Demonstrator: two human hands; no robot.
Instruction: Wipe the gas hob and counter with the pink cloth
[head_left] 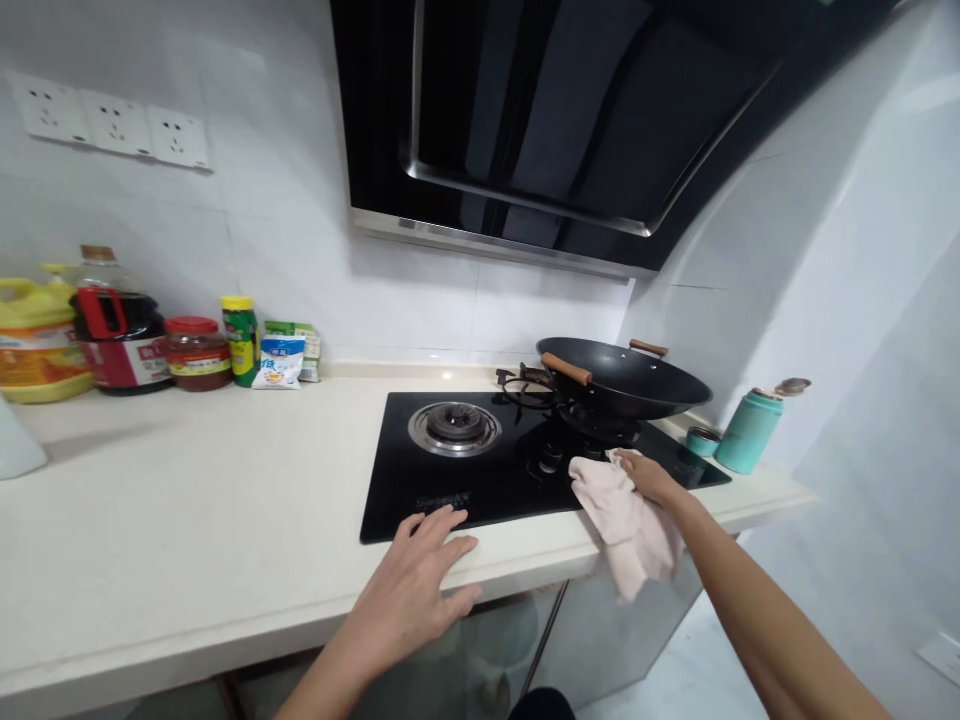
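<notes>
My right hand (646, 474) grips a pale pink cloth (626, 525) at the front right of the black glass gas stove (495, 490). The cloth lies partly on the glass near the control knobs (550, 459) and hangs over the counter's front edge. My left hand (424, 575) is open, fingers spread, over the counter edge by the stove's front left corner; whether it touches the surface I cannot tell. A round burner (454, 428) shows on the left of the stove. On the right side sits a black wok (626, 375) with wooden handles.
A range hood (525, 120) hangs low above the stove. Right of the wok stand a teal bottle (750, 432) and a small teal cup (703, 441). A pan support (529, 390) lies behind. Sauce jug (124, 335), red-lidded jar (198, 355) and several packages line the wall at left.
</notes>
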